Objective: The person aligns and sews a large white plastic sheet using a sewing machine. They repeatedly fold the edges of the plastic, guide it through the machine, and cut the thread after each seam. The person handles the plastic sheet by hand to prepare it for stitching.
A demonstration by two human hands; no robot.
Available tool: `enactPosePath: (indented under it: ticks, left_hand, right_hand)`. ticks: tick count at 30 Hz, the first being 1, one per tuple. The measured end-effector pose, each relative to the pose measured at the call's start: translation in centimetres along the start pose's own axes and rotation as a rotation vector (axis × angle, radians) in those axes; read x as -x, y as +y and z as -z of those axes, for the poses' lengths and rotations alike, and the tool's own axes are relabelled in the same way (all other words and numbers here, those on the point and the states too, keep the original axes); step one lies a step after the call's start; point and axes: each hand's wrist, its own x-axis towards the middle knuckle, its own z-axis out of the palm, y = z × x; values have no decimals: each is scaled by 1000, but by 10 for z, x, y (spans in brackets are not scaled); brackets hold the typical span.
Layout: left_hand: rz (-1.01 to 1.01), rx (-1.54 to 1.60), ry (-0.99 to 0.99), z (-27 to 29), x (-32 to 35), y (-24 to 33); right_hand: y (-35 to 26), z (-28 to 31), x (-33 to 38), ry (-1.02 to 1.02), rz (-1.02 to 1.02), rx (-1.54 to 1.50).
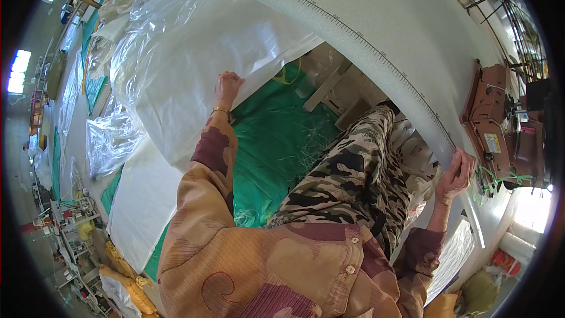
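To the left, my left hand (228,88) is closed, its curled fingers on the edge of a large white plastic sheet (194,70). A gold-coloured band circles that wrist. My right hand (456,174) is over at the right, closed at the edge of a pale work table (406,17), by the lower end of a long ruler scale (359,36). What its fingers pinch there is hard to make out. The scale curves along the table's near edge. Below the white sheet a green sheet (276,135) spreads out, with loose threads on it.
A brown sewing machine (491,112) stands on the right of the table. Clear crumpled plastic (165,0) lies at upper left, with another white sheet (144,200) lower down. Metal machinery (73,229) stands far left. A red item (506,262) and sacks (479,291) sit lower right.
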Motion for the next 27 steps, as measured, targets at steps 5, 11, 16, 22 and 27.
enactPosePath:
  ticks: [5,11,16,22,27]
  left_hand:
    - [58,308,118,7,-38,-52]
    - [-62,89,263,49,-21,-7]
    - [-261,91,178,69,61,56]
    - [-441,331,49,102,198,134]
    - [-672,464,-325,143,282,224]
  right_hand:
    - [-3,-2,-5,11,21,-37]
    - [-1,0,-3,-5,-65,-103]
    - [-22,2,3,18,108,-270]
    - [-164,-45,55,-962,-275,-939]
    - [-206,-101,106,-1147,-1165,-1964]
